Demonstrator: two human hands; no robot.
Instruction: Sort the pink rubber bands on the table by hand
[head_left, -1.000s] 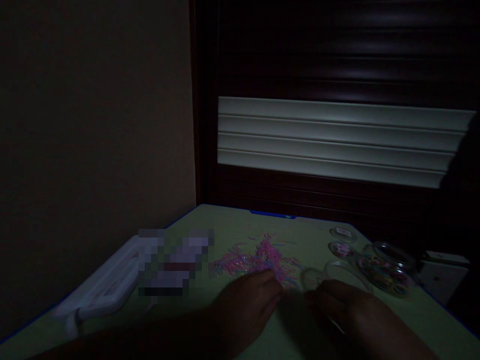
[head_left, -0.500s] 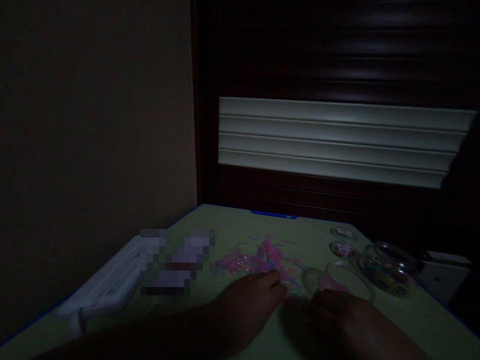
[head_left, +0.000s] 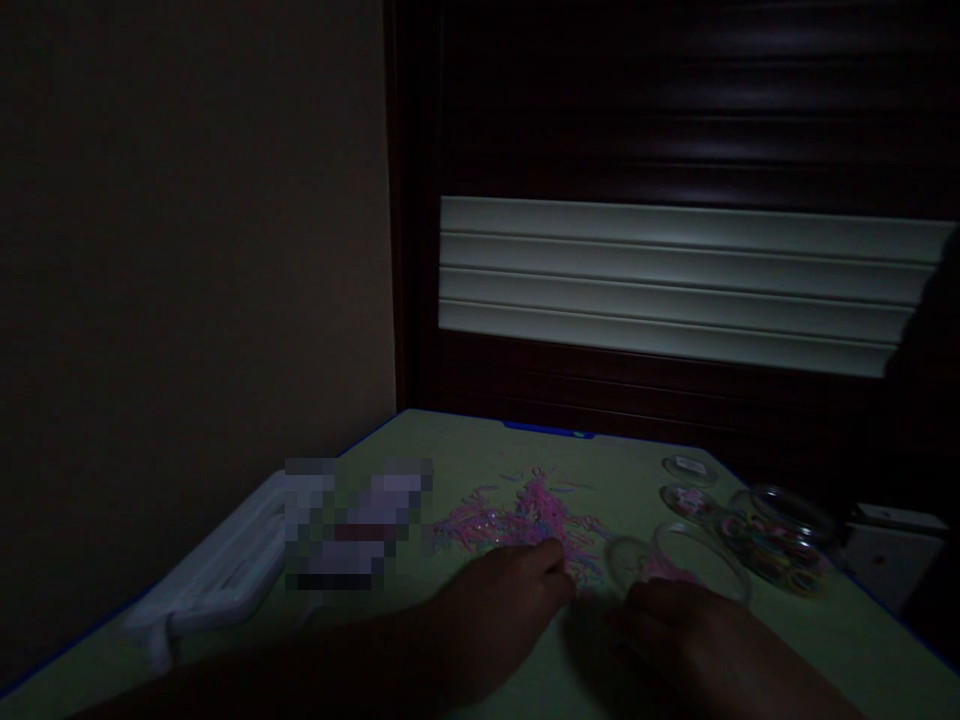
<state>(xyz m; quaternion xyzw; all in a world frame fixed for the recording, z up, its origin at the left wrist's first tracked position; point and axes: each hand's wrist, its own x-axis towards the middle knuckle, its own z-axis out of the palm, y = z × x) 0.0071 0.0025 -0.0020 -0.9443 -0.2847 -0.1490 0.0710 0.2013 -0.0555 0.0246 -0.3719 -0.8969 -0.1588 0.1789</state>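
Note:
In the dim head view a loose heap of small elastic bands (head_left: 540,515), mostly pink with some bluish ones, spreads over the pale table. My left hand (head_left: 506,610) rests at the near edge of this heap, its fingers curled together. Whatever is between those fingertips is hidden. To the right, a clear round jar (head_left: 739,565) appears to lie on its side with some pink bands in it. My right hand (head_left: 686,625) is closed at its near side, seemingly gripping it; the fingertips are in shadow.
On the right stand another clear jar (head_left: 784,540) with coloured hair ties and two round lids (head_left: 688,470). A white rack-like object (head_left: 217,560) and a blurred-out item (head_left: 367,520) lie left on the table (head_left: 450,440). A white box (head_left: 892,545) stands beyond the right edge.
Both hands stay almost where they were, with only slight finger movement by my left hand at the heap. The whole view has shifted very slightly.

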